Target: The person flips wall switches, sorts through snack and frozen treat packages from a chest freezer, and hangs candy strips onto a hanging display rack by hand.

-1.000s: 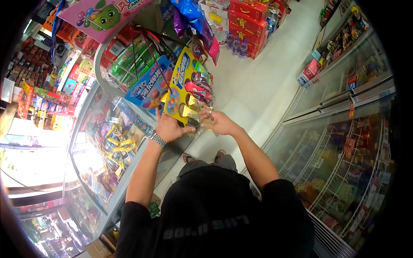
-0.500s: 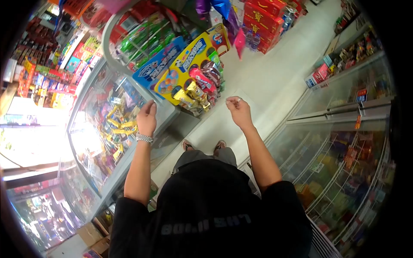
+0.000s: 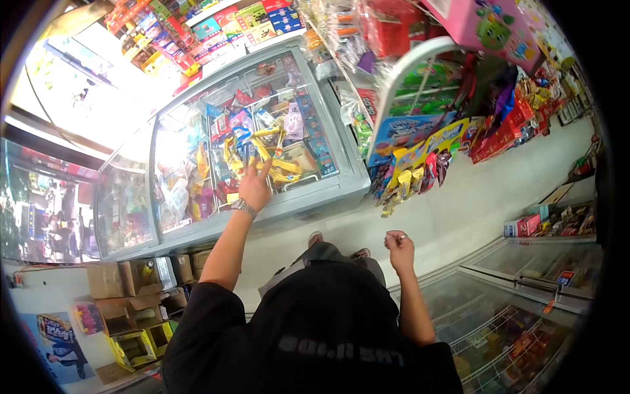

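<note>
One glass-topped freezer [image 3: 351,186] is set before the left hand [image 3: 254,187], which is held over its glass, partly open. Two fingers are seen spread, the others hard to make out; nothing is seen gripped, and whether the glass is touched cannot be told. Beneath lie yellow packets [image 3: 285,176], too jumbled to be counted and partly covered by that hand. One watch [image 3: 244,207] is worn on its wrist. The right hand [image 3: 400,252] is held apart, over the floor [image 3: 446,230], loosely curled; whether anything small is enclosed cannot be told. Two feet are partly hidden by the grey trousers [image 3: 321,252]. The lettering on the black shirt [image 3: 315,308] is blurred. One second glass case [image 3: 453,308] is partly blocked by the right arm.
</note>
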`<state>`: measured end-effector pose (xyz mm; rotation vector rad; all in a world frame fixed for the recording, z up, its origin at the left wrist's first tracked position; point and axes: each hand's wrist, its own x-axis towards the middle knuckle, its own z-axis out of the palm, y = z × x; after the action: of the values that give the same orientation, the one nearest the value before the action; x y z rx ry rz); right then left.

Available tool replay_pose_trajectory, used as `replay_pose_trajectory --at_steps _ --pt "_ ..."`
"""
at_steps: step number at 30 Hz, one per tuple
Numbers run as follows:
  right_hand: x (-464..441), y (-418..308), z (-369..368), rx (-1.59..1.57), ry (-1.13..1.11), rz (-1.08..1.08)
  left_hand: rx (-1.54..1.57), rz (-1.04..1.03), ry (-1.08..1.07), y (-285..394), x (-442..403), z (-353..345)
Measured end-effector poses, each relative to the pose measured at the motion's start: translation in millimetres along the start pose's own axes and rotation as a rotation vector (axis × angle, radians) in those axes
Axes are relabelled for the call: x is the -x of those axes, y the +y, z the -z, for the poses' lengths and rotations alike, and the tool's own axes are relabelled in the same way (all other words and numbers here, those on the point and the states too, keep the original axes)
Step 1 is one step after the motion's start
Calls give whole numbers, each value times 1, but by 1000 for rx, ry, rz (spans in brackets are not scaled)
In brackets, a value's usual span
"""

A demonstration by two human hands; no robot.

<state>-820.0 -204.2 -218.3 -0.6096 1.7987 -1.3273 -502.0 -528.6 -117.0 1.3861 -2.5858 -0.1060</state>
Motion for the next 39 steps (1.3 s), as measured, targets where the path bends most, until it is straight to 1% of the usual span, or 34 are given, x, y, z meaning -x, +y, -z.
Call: replay_pose_trajectory --at_steps 1,2,3,5,6,7,8,9,10,12,13,14,15,16,17,18,19,20,21,22,24,25,27,28,29,30,31,32,34,35,36,37,38,39 --pt "-1 -7 -12 14 -4 2 -62 -17 -73 3 -5 2" --pt "-3 -15 -23 7 -34 9 -123 -12 -85 3 -9 -1" --pt "-6 -22 -34 -4 -61 18 -116 -6 -84 -4 -12 -7" --pt "-8 -44 -51 66 -66 28 -126 40 -196 -15 -20 -20" --pt "-9 -56 -60 109 -65 74 -92 -18 -132 -17 -19 -21" --pt "-5 -70 -68 152 -60 115 -87 -34 -139 -14 -15 -19" --pt "0 -93 -76 206 -34 147 24 -108 -58 -7 -11 -10" --pt "2 -110 -84 263 -19 319 136 -187 20 2 -9 6" --pt "8 -125 -91 323 -7 480 235 -222 -10 29 -3 46" --pt "18 -181 -110 451 97 886 364 -364 -56 67 8 89" --pt "20 -204 -113 454 105 882 394 -510 -94 87 9 116" --pt "21 -225 -116 500 50 1004 421 -650 -128 106 10 142" --pt "23 -237 -118 543 -7 1129 503 -712 -117 123 11 162" --pt "27 -239 -114 540 -9 1134 585 -773 -104 135 11 179" --pt "34 -235 -103 367 -97 1059 583 -774 -100 143 8 195" --pt "41 -232 -90 200 -178 975 747 -807 -110 152 5 208" --pt "52 -239 -74 212 -165 970 921 -844 -124 161 2 216" --pt "68 -252 -54 218 -153 993 1056 -815 -165 166 3 219" --pt "83 -264 -35 228 -132 1010 1081 -839 -185 168 3 214" --pt "95 -275 -18 250 -97 990 1163 -764 -261 169 3 207" --pt "108 -290 10 214 -405 593 1264 -628 -384 184 4 193" --pt "110 -286 18 215 -371 578 1274 -650 -414 190 2 183" --pt "107 -271 31 302 -402 354 1304 -650 -493 198 -3 148" --pt "105 -259 28 159 -256 292 1485 -498 -478 204 -4 117" --pt "102 -242 27 -87 -122 172 1396 -339 -398 210 -15 97" --pt "96 -235 29 -195 -11 119 1464 -117 -213 225 -27 65" --pt "88 -229 33 -303 98 66 1502 25 -182 233 -38 38" --pt "78 -222 36 -312 113 65 1464 -27 -212 237 -47 9" --pt "57 -206 41 -148 319 136 1418 -90 -257 244 -53 -21" --pt "47 -199 42 -159 334 135 1390 -122 -351 245 -57 -28" --pt "37 -193 44 -88 357 112 1358 -159 -443 250 -62 -30" --pt "27 -187 45 -16 380 86 1352 -178 -456 256 -62 -27" --pt "18 -178 44 -27 398 85 1201 -230 -417 258 -55 -21" --pt "9 -170 43 26 393 153 1051 -279 -374 262 -48 -11"
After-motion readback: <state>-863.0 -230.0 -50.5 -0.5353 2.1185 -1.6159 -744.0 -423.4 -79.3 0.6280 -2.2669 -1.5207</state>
